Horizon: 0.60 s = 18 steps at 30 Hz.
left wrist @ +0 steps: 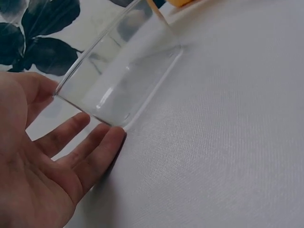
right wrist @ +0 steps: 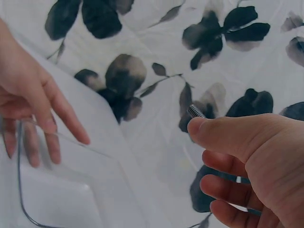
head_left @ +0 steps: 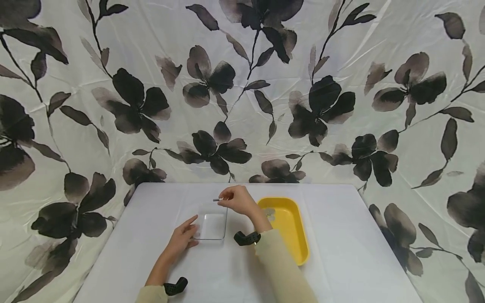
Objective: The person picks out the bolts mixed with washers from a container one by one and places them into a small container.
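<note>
My right hand (head_left: 238,200) pinches a small metal screw (right wrist: 194,111) between thumb and forefinger, held up above the far side of a clear plastic box. Only the screw's threaded end shows in the right wrist view; the rest is hidden by the thumb. The box (head_left: 210,239) is square, open at the top and stands on the white table. At its left side is my left hand (head_left: 181,237), fingers extended, with fingertips (left wrist: 114,135) right at the box's wall. Inside the box only bare clear plastic shows.
A yellow tray (head_left: 304,248) stands right of the box, partly covered by my right forearm. Several small translucent pieces (head_left: 270,213) lie in its far left part. The white table (head_left: 352,252) ends at a floral curtain (head_left: 265,105) behind.
</note>
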Motion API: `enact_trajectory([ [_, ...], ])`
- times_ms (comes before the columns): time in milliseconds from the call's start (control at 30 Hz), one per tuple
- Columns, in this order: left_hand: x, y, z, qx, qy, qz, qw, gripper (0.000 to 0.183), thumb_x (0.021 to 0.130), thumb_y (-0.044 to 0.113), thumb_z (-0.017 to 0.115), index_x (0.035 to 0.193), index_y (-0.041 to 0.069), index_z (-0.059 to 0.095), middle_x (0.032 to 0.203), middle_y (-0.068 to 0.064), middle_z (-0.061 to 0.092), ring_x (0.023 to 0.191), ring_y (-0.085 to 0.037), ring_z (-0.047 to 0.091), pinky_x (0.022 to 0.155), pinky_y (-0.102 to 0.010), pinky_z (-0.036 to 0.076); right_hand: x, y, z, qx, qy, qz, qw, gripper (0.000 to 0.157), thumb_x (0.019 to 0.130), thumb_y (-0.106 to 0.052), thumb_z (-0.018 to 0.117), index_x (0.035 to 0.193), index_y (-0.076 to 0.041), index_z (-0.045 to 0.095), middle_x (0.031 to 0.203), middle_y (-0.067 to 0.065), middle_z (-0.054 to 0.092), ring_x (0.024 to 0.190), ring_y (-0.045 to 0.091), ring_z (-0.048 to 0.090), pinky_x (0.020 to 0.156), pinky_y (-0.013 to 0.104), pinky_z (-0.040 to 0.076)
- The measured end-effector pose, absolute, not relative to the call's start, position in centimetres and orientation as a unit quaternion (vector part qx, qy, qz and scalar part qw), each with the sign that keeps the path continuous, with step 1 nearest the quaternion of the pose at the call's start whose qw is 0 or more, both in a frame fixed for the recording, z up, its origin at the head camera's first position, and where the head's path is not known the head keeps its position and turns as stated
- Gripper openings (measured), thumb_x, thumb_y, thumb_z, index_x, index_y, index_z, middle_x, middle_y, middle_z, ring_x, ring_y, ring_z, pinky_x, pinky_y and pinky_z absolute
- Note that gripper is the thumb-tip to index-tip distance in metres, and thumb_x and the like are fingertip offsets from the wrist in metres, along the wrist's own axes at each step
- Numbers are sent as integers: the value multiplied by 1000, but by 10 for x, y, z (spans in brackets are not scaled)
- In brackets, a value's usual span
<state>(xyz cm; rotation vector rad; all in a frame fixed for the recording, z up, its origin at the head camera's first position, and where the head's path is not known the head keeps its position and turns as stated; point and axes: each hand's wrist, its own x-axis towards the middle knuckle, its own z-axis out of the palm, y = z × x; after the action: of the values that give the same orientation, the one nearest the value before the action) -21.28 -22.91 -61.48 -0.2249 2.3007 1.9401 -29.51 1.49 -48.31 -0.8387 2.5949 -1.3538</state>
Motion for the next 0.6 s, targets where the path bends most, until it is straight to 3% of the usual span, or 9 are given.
enact_trajectory([
  [600,-207,-227,-618,-78,755,649,51,49,99,22,57,147,18,45,125,-19,53,97,-28,58,75,-36,58,-283,-9,-508,-276,853,-438,71,11,84,-19,78,92,-13,75,75,-8,62,69,10,53,58,21,48],
])
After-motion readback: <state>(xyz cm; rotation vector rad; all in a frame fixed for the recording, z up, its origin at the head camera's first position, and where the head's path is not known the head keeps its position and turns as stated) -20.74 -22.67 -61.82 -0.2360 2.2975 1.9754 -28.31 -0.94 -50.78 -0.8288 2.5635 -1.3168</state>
